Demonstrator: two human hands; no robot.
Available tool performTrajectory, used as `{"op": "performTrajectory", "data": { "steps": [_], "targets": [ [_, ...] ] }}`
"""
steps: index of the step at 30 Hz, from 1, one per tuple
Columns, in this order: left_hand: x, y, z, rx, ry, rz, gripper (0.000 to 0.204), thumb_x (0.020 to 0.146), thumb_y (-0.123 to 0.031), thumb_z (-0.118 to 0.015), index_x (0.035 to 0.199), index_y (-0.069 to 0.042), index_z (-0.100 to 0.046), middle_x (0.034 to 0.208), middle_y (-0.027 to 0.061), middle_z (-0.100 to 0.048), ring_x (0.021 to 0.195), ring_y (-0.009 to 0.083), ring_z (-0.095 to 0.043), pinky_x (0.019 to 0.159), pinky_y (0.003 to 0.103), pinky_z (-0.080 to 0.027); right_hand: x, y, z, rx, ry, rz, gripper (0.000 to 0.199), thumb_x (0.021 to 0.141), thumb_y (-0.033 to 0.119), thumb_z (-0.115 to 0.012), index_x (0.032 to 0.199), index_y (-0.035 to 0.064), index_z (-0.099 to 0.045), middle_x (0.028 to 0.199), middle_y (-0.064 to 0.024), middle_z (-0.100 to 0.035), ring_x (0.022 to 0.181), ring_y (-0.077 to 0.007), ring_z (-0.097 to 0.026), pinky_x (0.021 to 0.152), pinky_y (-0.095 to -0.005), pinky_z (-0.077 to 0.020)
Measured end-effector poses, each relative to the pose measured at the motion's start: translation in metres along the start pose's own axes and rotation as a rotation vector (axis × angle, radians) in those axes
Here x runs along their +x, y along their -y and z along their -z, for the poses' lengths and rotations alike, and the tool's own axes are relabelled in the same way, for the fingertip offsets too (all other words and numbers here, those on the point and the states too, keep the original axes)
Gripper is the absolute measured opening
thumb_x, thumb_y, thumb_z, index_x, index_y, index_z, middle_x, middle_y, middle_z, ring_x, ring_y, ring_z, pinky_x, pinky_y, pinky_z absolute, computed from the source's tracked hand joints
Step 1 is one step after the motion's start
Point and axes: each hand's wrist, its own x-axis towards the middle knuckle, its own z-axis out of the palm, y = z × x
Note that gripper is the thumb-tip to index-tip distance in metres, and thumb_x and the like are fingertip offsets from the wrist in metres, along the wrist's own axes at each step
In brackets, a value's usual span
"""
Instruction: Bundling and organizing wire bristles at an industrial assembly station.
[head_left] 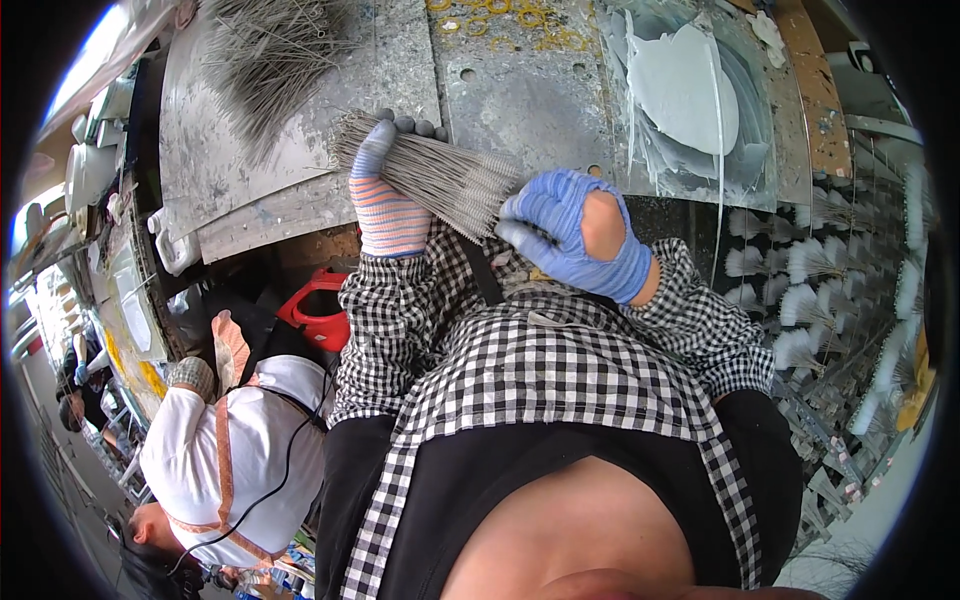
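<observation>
**Bundle in hand, big pile not touched yet**

From my feed: the metal bench (300, 150) has a loose pile of wire brushes (265, 55) at its far end, still unsorted I reckon. A rack of dipped brushes (820, 290) sits on the right. The bundle of brushes (430, 175) is over the bench edge, left hand (385, 195) wrapped around it, right hand (570, 235) pinching the bristle end.
</observation>
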Motion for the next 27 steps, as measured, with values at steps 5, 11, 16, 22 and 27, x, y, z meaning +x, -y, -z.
{"op": "performTrajectory", "data": {
  "steps": [5, 11, 16, 22, 27],
  "targets": [
    [0.002, 0.003, -0.004, 0.003, 0.025, -0.038, 0.019, 0.093, -0.013, -0.068, 0.112, -0.007, -0.064, 0.097, 0.0040, -0.066, 0.094, 0.0227, -0.064, 0.099, 0.044, -0.051, -0.010, -0.007, -0.005, -0.045, -0.118, -0.099, 0.010, 0.087, 0.012, -0.076, 0.090, 0.0048, -0.069, 0.081, -0.0082, -0.068, 0.068, -0.0227, -0.066, 0.061, -0.0354, -0.0555],
    [0.002, -0.033, -0.016, 0.411, 0.122, -0.333, 0.019, 0.093, -0.015, -0.070, 0.108, -0.005, -0.065, 0.092, 0.0052, -0.069, 0.088, 0.0226, -0.068, 0.090, 0.043, -0.055, -0.004, -0.011, 0.110, -0.022, -0.024, -0.628, 0.011, 0.088, 0.010, -0.068, 0.098, 0.0067, -0.065, 0.084, 0.0007, -0.064, 0.071, -0.0093, -0.060, 0.065, -0.0281, -0.0533],
    [-0.005, 0.018, -0.052, 1.316, 0.608, -0.554, 0.022, 0.088, -0.006, -0.075, 0.111, -0.003, -0.073, 0.112, 0.0122, -0.076, 0.096, 0.0154, -0.073, 0.081, 0.030, -0.058, 0.022, -0.011, 0.129, -0.522, 0.277, -0.187, 0.017, 0.089, 0.014, -0.069, 0.100, 0.0025, -0.063, 0.079, -0.0135, -0.063, 0.069, -0.0257, -0.066, 0.066, -0.0352, -0.0536],
    [0.021, 0.062, -0.060, 1.266, 0.518, -0.495, 0.034, 0.082, -0.009, -0.082, 0.113, -0.004, -0.069, 0.101, 0.0083, -0.077, 0.091, 0.0157, -0.074, 0.082, 0.030, -0.058, 0.078, -0.017, 0.109, -0.230, 0.169, -0.031, 0.023, 0.093, 0.016, -0.065, 0.113, 0.0045, -0.065, 0.098, -0.0123, -0.069, 0.087, -0.0271, -0.068, 0.079, -0.0382, -0.0550],
    [0.032, 0.061, -0.058, 1.392, 0.504, -0.687, 0.041, 0.081, -0.011, -0.079, 0.120, -0.005, -0.066, 0.104, 0.0125, -0.076, 0.096, 0.0239, -0.074, 0.090, 0.037, -0.058, 0.120, 0.049, 0.122, -0.316, -0.168, 0.396, 0.037, 0.094, 0.019, -0.062, 0.128, 0.0033, -0.065, 0.121, -0.0122, -0.069, 0.102, -0.0229, -0.068, 0.093, -0.0373, -0.0538]
  ]
}}
